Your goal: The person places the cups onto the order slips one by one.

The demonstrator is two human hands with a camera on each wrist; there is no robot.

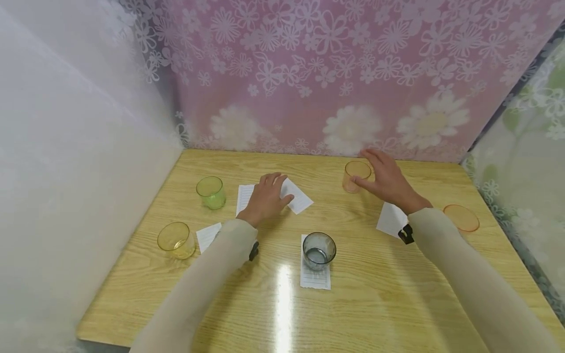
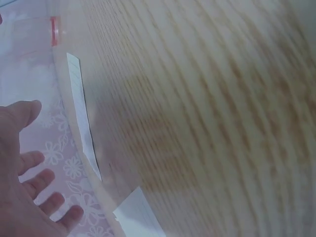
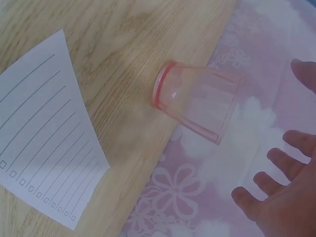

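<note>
the right hand [image 1: 385, 181], fingers spread wide and holding nothing, is just beside the orange cup [image 1: 354, 173], which stands near the back edge of the bench [image 1: 375, 299]. the left hand [image 1: 266, 198], also spread and empty, hovers by white papers [image 1: 299, 197], right of a green cup [image 1: 211, 195].

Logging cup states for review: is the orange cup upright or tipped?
Upright: the orange cup stands base down on the table, its open mouth facing up.

No readable text, labels, brands, numbers
</note>
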